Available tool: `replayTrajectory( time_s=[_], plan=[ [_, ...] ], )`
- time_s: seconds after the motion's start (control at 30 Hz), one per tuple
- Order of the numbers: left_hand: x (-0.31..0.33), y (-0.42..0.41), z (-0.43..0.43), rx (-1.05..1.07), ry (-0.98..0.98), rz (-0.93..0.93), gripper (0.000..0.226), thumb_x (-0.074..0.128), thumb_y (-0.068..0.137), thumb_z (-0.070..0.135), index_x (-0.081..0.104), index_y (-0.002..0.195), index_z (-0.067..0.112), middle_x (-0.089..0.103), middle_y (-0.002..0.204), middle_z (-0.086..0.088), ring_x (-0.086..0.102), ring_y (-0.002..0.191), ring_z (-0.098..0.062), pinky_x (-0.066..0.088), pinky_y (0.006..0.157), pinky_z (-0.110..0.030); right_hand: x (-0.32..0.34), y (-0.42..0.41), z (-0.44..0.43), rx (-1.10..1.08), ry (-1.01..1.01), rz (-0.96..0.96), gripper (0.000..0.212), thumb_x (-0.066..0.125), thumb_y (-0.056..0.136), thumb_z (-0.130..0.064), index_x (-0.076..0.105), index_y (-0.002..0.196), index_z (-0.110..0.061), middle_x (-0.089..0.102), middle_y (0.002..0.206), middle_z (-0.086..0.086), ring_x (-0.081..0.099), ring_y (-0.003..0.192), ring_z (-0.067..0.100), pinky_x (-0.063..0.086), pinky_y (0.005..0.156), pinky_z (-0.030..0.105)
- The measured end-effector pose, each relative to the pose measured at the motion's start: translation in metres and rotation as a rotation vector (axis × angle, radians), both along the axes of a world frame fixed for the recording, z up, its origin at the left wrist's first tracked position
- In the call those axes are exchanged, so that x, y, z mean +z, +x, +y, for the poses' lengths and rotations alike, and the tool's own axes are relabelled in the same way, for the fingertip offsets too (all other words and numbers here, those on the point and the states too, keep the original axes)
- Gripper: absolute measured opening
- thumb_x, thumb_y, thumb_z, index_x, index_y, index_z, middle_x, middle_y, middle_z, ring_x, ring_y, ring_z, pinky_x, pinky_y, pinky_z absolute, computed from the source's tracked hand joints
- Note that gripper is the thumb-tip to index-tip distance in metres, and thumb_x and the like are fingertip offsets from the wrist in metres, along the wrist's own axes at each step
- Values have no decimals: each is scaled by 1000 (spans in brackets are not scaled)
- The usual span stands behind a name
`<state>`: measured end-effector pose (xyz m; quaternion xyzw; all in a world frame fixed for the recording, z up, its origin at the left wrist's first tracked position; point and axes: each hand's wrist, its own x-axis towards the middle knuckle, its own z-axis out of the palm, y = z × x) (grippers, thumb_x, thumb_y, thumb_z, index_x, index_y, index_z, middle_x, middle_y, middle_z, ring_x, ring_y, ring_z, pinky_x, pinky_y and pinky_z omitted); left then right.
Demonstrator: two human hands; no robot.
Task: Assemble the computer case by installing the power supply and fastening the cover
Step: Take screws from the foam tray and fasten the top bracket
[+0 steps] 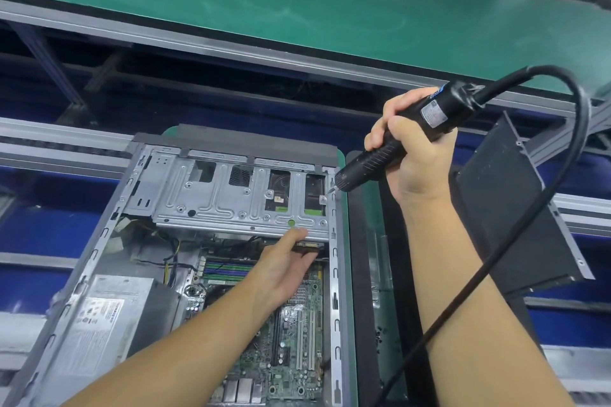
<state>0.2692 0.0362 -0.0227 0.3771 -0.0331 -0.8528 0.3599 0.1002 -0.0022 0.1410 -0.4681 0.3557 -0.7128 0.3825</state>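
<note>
Firmly, the right grip (413,155) clenches the electric screwdriver (370,168), its bit at the far right rail of the computer case (334,277); the left grip (284,271) reaches under the drive cage (198,198), its hold unclear; the power supply (109,317) sits in the case's near left corner; the cover (506,208) leans just right of the case.

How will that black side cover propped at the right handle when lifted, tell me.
The side cover looks like thin sheet metal with folded edges, so probably stiff and fairly light for its size. Being broad and flat, it may wobble if held by one corner. Its thin rim could dig into fingers.
</note>
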Motion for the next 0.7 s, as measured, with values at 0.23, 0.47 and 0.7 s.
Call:
replayTrajectory(
  time_s=[0.23, 0.47, 0.7],
  plan=[
    [-8, 4, -2, -19, -41, 126, 29, 76, 76, 1, 64, 102, 0, 67, 109, -20, 66, 103, -30, 51, 98, -40, -3, 0, -3, 12, -7, -5, 28, 57, 80, 1, 66, 84, -25, 58, 79, 6, 55, 54, 26, 48, 61, 36],
    [-7, -2, -4, 29, -12, 165, 27, 68, 76, -1, 60, 102, 1, 61, 115, -21, 56, 114, -33, 34, 117, -44, -5, 3, -3, 20, -2, -15, 25, 57, 80, 1, 66, 84, -23, 59, 78, 6, 56, 54, 25, 49, 60, 35],
    [-1, -8, -3, 74, -11, 202, 18, 61, 78, -3, 60, 96, 0, 63, 105, -20, 60, 102, -32, 37, 114, -44, -6, 5, -4, 28, 16, -19, 22, 58, 80, 0, 64, 85, -21, 58, 78, 7, 55, 54, 24, 49, 60, 36]
  ],
)
